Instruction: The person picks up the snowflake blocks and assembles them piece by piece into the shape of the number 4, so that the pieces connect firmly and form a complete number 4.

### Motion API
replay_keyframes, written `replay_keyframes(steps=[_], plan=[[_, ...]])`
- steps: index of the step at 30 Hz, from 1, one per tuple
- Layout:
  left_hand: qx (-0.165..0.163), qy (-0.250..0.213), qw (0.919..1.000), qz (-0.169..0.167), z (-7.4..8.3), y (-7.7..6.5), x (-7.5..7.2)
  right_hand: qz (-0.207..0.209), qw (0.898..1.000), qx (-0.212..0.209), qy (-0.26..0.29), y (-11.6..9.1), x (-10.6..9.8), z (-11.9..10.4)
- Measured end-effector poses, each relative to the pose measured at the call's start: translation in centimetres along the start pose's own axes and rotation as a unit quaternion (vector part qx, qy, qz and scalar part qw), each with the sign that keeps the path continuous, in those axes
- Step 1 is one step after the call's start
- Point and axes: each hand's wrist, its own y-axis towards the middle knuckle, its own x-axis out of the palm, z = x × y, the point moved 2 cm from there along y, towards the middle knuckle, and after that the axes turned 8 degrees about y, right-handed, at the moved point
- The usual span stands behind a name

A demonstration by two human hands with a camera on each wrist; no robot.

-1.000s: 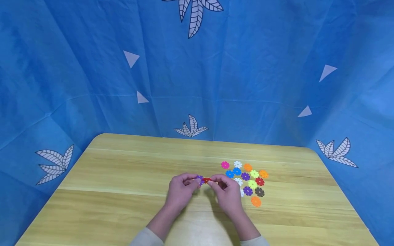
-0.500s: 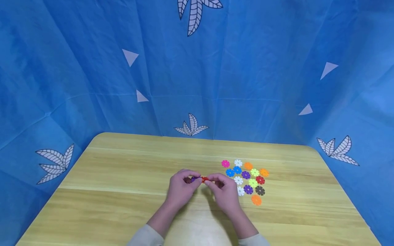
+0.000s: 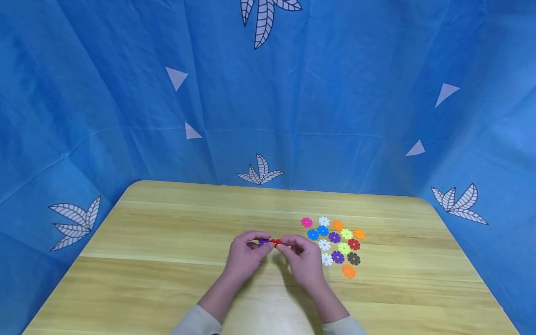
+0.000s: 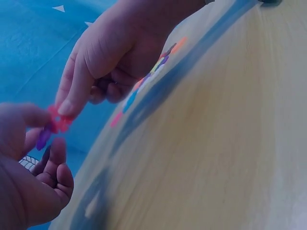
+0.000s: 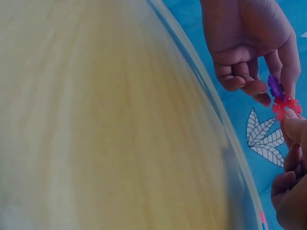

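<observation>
Hands, head view: A person in pale sleeves [image 3: 200, 321] works over a light wood-grain table [image 3: 159, 237], the left hand [image 3: 247, 257] pinching a purple notched plastic disc [image 3: 263, 242], the right hand [image 3: 307, 261] pinching a red notched plastic disc [image 3: 275, 242] beside it.
Discs on the table, head view: Near the right hand lies a loose spread of flat notched discs [image 3: 334, 237] in pink, white, blue, orange, yellow, purple, red and brown.
Backdrop, head view: Blue cloth [image 3: 347, 70] printed with white leaves and pale triangles hangs behind the table's far edge.
Pinched pair, left wrist view: The right hand reaches in from above, its thumb pressed on the red disc; the purple disc sits just below, at the left hand's fingers. The table's discs show edge-on beyond.
Pinched pair, right wrist view: The purple disc, tilted, meets the red disc's upper edge; whether their notches interlock is hard to tell. The right thumb covers part of the red disc, and the left hand's other fingers curl loosely.
</observation>
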Motion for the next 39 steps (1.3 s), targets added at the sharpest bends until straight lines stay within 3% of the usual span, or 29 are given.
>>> replay_keyframes(steps=[5,21,30,39], plan=[[-0.026,-0.009,0.9996,-0.007,-0.1,-0.1,-0.2,0.009,1.0,0.014,-0.001,0.1,-0.2,0.0],[-0.001,0.022,0.9997,-0.006,-0.3,-0.2,-0.6,0.008,1.0,0.026,-0.006,0.2,-0.9,0.3],[-0.009,0.02,0.9997,0.012,-0.6,-0.1,-1.1,0.015,0.999,0.022,-0.041,-0.2,-3.8,0.6],[-0.005,0.012,0.9996,0.027,-0.7,0.1,-1.2,0.039,0.993,0.062,-0.087,-0.7,-6.8,1.1]])
